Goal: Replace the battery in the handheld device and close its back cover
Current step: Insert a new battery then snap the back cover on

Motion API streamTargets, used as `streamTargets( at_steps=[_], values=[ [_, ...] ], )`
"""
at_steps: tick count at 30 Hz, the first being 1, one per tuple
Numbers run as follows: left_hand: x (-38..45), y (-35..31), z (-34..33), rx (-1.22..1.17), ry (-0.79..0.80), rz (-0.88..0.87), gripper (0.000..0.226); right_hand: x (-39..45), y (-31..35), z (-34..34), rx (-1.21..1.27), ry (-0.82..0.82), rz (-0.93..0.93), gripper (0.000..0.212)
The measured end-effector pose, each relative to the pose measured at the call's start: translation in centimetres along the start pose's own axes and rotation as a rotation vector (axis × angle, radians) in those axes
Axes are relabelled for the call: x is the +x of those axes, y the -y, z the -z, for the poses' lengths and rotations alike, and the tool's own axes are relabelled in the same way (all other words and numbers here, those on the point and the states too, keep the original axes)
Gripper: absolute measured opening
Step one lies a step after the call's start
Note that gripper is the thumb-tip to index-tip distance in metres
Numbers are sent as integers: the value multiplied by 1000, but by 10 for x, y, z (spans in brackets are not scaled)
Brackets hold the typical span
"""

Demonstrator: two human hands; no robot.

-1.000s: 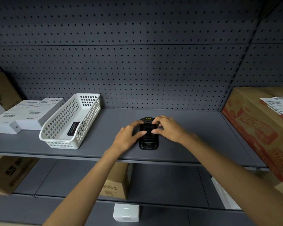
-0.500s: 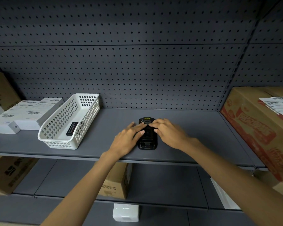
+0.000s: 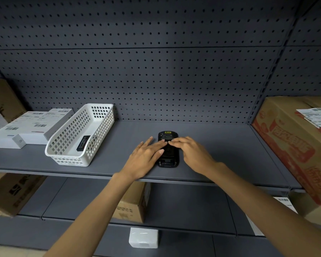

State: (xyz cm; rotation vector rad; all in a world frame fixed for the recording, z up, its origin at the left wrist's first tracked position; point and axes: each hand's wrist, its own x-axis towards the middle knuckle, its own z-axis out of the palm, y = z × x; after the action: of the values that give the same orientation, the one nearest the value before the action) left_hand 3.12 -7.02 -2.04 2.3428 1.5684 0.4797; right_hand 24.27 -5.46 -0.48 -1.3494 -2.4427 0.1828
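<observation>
Both forearms reach in from the near side, over the front edge of the grey metal shelf [image 3: 220,145]. The left hand [image 3: 144,160] lies flat, fingers extended and lightly spread, its fingertips resting on the left half of the handheld device [image 3: 168,151]. The right hand [image 3: 192,154] mirrors it from the right, fingers extended and pressing down on the upper middle of the casing. Neither hand pinches or encloses anything; both bear down with flat fingers.

The handheld device lies back-up near the front edge of the shelf, roughly at mid-width, long axis running front to back. It is a black, rounded-corner moulded body with a stepped section at its near end and a small yellow label at its far end. Whether the back cover is fully latched cannot be determined from here.

Handling, as a judgement: the casing appears rigid and fairly dense, with a matte finish that should resist slipping. Hold it by the long side edges; apply closing pressure evenly across the cover, since clips may break under point loading.

Further left, a white perforated plastic basket [image 3: 78,138] stands at an angle, containing a flat black battery [image 3: 83,143] leaning on its wall. White cartons [image 3: 26,127] sit beyond it at the left end; a printed cardboard box [image 3: 293,138] occupies the right end. A perforated panel [image 3: 156,71] forms the rear wall.
</observation>
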Motion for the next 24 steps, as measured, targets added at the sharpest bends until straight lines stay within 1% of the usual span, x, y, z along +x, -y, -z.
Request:
streamTargets(
  at_steps=[3, 7, 11, 13, 21, 24],
  values=[
    [0, 2, 1, 16, 20, -2, 48, -3, 0, -2, -5, -8, 10, 69],
    [-2, 3, 0, 43, 30, -25, 50, -8, 0, 2, -40, 32, 43, 70],
    [-11, 1, -7, 73, -131, -49, 50, -20, 1, 3, -79, 35, 60, 73],
    [-15, -1, -9, 70, -174, -55, 49, -26, 1, 2, -73, 31, 75, 74],
    [-21, -1, -13, 80, -135, -113, 51, -29, -3, -4, -29, 40, 104, 80],
    [-20, 2, -14, 62, -144, -129, 50, -27, -7, -5, -23, 25, 104, 77]
  ],
)
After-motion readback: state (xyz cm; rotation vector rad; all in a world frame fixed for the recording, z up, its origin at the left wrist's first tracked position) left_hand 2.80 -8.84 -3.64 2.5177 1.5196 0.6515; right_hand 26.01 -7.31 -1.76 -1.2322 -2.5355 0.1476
